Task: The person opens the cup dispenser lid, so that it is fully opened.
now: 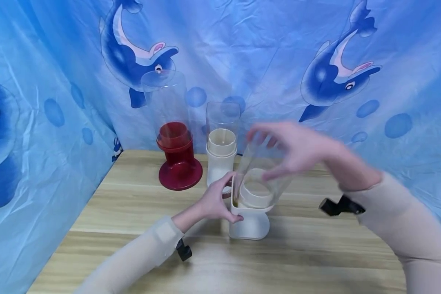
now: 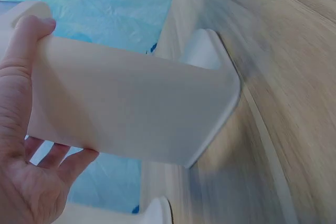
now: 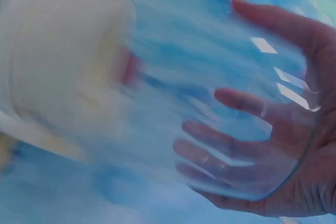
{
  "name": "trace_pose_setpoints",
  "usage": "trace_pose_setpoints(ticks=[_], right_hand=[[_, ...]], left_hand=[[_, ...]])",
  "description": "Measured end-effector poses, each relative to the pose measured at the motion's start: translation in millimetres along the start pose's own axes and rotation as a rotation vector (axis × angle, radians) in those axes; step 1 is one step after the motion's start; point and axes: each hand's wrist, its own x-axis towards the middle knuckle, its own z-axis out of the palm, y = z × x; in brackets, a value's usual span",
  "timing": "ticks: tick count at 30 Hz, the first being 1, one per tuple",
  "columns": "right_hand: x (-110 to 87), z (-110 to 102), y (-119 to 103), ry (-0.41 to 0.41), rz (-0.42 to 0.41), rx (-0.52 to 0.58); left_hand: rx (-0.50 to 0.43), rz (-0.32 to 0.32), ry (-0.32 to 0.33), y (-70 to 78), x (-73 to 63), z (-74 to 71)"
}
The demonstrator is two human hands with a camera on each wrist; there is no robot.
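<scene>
— Both grips are on the front dispenser: the left hand (image 1: 217,201) has thumb and fingers wrapped round the white base (image 1: 249,222), and the right hand (image 1: 292,149) is spread over the top of the clear tube (image 1: 259,171), fingers curled round its upper end.

— Where does that dispenser sit?

— On the wooden counter (image 1: 316,253), near the middle, in front of two others. The tube leans toward the right hand instead of standing straight, and its lower end is at the white collar on the base.

— So is the tube seated or loose?

— I can't tell for sure. The right wrist view is blurred, showing only the fingers (image 3: 220,129) through the clear wall. My judgement is that the tube is mid-way at the joint, neither fully home nor fully free, since it is tilted while the base is braced.

— And the base itself?

— The left wrist view shows the thumb (image 2: 31,40) hooked over the edge of the white body, which is held firmly, its foot close to the counter.

— What about the other two?

— The red dispenser (image 1: 178,157) and the second white dispenser (image 1: 221,153) stand upright at the back by the dolphin-print cloth (image 1: 264,53), each with its clear tube on top. Neither hand is near them, so they look untouched or finished; only the front one is in work.
</scene>
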Motion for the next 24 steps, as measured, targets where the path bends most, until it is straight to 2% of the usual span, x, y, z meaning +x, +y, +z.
trace_pose_setpoints(ticks=[4,7,12,19,24], right_hand=[[-17.4,-42.0,-6.1,0.127,0.029,-0.024],[-25.9,-54.6,-10.9,0.156,0.066,-0.034],[-38.0,-56.2,-6.0,0.192,0.133,-0.008],[-47.8,-51.7,10.7,0.154,0.258,0.032],[-56.2,-45.6,24.1,0.16,0.327,0.015]], left_hand=[[0.011,-0.012,0.011,-1.4,-2.6,-3.3],[0.031,-0.01,-0.004,-1.4,-2.4,-4.0],[0.038,-0.013,-0.018,1.6,-1.3,-3.1],[0.019,-0.038,-0.034,4.5,-2.1,0.7],[0.01,-0.039,-0.014,8.9,-5.3,4.0]])
